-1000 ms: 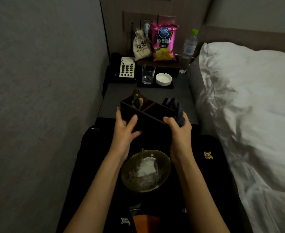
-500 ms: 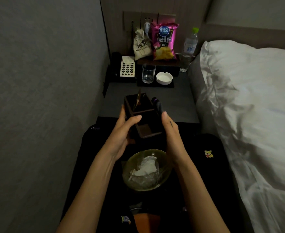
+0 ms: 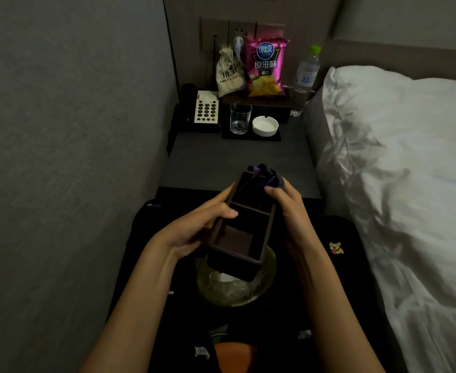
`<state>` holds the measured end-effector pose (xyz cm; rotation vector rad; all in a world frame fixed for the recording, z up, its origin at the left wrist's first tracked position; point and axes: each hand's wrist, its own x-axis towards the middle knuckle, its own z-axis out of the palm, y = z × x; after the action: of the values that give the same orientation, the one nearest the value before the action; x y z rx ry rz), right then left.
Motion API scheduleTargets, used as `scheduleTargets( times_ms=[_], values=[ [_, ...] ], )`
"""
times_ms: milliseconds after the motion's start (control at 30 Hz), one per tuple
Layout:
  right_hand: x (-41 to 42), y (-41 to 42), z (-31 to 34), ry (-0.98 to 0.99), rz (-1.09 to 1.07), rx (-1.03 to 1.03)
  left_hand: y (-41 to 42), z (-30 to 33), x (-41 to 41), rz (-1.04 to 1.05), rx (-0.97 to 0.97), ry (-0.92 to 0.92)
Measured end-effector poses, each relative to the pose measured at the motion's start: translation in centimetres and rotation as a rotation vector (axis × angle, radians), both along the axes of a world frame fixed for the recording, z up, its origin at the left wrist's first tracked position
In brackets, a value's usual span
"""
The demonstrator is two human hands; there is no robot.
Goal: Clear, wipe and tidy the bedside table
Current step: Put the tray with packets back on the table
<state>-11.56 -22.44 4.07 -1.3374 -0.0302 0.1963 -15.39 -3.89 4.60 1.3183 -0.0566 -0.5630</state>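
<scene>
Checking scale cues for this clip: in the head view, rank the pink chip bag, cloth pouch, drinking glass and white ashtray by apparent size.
1. pink chip bag
2. cloth pouch
3. drinking glass and white ashtray look alike; unranked.

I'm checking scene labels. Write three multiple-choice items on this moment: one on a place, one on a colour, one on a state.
1. Where is the white ashtray?
A. right of the drinking glass
B. on the bed
C. in the bowl

2. What colour is the crisp bag?
A. green
B. pink
C. blue

3. How is the divided box held?
A. resting flat on the table
B. by one hand
C. by the left hand and right hand, over the bowl

A: both share the dark tray.
B: pink foil shows.
C: a hand grips each side.
</scene>
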Motion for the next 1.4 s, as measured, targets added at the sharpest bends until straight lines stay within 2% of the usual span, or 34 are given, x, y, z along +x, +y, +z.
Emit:
scheduleTargets(
  times_ms=[167, 300, 400, 533, 700, 867, 933, 1033, 1133, 1267, 1400],
  values=[
    [-0.2, 0.0, -0.3, 0.022, -0.124, -0.075, -0.4, -0.8, 0.1, 0.006, -0.040, 0.029],
    [0.2, 0.2, -0.3, 0.056, -0.376, -0.076, -0.5, -1.2, -0.1, 0.159, -0.097, 0.116],
    [0.6, -0.1, -0.5, 0.059, -0.580, -0.052, -0.4, -1.3, -0.1, 0.259, -0.224, 0.115],
    [0.7, 0.6, -0.7, 0.071, -0.676, -0.040, -1.8, -0.9, -0.5, 0.401, -0.265, 0.081],
    [0.4, 1.1, -0.1, 0.022, -0.553, -0.067, -2.5, -1.2, -0.4, 0.525, -0.143, 0.005],
    [0.2, 0.1, 0.5, -0.055, -0.351, -0.068, -0.6, -1.0, 0.4, 0.512, -0.038, -0.035],
    [0.6, -0.4, 0.7, 0.005, -0.299, -0.047, 0.0, -0.8, 0.6, 0.467, -0.012, -0.036],
    [0.9, -1.5, 0.8, 0.171, -0.161, 0.108, 0.8, -0.7, 0.9, 0.394, 0.016, -0.019],
    [0.5, -2.6, 0.6, 0.218, 0.004, 0.149, 1.2, -0.5, 1.0, 0.333, 0.017, 0.010],
    [0.2, -2.7, 0.4, 0.249, -0.017, 0.116, 0.8, -0.7, 1.2, 0.384, 0.068, 0.013],
    [-0.5, -1.2, -0.5, 0.195, -0.256, 0.169, -1.0, -0.9, 1.4, 0.612, 0.002, -0.015]
  ],
)
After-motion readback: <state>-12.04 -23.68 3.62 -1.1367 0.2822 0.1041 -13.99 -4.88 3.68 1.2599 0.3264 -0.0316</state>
